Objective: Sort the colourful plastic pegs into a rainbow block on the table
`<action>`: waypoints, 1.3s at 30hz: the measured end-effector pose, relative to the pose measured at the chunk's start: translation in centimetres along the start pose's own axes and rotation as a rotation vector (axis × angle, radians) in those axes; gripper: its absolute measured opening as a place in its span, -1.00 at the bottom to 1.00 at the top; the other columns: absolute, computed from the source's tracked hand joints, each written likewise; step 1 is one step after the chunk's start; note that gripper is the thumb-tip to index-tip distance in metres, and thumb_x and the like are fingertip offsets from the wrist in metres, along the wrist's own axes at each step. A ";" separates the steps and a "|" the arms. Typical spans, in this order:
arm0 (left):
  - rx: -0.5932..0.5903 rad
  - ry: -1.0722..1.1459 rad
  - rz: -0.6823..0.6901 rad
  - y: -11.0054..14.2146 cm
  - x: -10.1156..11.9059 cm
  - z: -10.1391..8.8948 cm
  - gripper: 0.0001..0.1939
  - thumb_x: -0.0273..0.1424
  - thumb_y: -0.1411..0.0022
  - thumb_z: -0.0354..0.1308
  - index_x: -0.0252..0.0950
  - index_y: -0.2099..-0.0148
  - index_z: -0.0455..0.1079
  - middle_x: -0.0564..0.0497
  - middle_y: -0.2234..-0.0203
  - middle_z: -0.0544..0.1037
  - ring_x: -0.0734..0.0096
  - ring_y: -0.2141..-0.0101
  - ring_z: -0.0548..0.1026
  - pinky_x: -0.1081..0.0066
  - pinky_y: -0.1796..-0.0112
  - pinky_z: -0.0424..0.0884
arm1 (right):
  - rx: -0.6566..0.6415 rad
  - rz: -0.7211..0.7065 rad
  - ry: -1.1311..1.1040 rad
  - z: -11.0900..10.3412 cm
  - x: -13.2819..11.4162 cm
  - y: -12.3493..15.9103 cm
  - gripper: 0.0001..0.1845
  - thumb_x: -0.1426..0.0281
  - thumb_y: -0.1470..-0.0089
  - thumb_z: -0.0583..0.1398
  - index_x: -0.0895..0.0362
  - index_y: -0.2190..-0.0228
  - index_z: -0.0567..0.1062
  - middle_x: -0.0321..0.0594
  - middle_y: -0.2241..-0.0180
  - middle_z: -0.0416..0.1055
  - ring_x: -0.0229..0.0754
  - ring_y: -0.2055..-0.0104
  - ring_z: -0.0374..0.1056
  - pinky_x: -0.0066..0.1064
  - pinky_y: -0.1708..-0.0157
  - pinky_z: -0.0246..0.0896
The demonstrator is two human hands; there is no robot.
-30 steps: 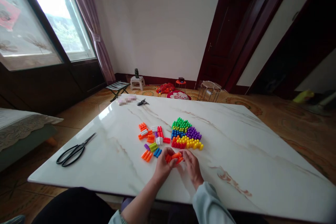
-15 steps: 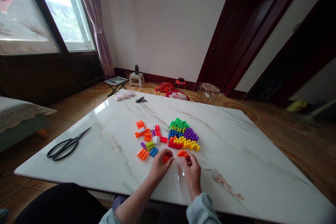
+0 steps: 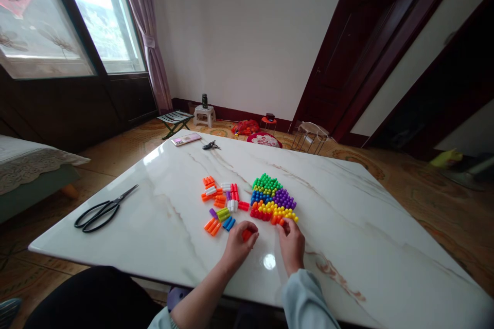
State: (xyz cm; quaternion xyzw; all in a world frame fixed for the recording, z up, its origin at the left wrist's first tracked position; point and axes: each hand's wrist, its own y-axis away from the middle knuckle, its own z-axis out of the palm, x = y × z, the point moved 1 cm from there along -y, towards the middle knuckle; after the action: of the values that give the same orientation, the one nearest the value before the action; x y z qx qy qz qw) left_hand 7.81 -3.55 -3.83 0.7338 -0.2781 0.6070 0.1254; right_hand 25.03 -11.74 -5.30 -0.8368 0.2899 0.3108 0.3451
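A cluster of joined plastic pegs [image 3: 272, 197] in green, blue, purple, yellow and red stands on the white marble table [image 3: 347, 216]. My right hand [image 3: 290, 243] pinches an orange peg piece against the cluster's near edge. My left hand [image 3: 240, 243] is closed on another orange-red peg piece just left of it. Loose pegs [image 3: 222, 203] in orange, white, red, purple, green and blue lie scattered to the left of the cluster.
Black scissors [image 3: 101, 211] lie near the table's left edge. A pink phone [image 3: 186, 139] and a small dark tool [image 3: 210, 145] sit at the far edge. Stools, a folding seat and toys stand on the floor beyond.
My hands pulled apart, splitting the orange pegs they held together. The right hand then carried its piece forward to the cluster's near edge. The left hand stayed put.
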 end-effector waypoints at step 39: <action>-0.036 0.156 0.066 0.3 0.2 -0.4 -0.65 -0.20 -0.30 -0.01 -0.30 0.01 0.38 -0.13 0.11 0.51 0.26 0.13 0.47 0.30 0.11 0.41 | -0.186 0.004 -0.420 1.5 -6.3 4.7 -0.68 0.19 -0.13 0.15 0.18 0.28 0.52 -0.12 0.31 0.47 -0.11 0.25 0.38 -0.32 0.21 0.32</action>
State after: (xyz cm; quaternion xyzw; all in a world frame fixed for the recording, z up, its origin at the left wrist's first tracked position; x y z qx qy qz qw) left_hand 7.30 -3.64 -3.61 0.6721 -0.3025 0.6611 0.1400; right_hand 17.28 -11.72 -3.47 -0.7814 0.1836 0.5042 0.3186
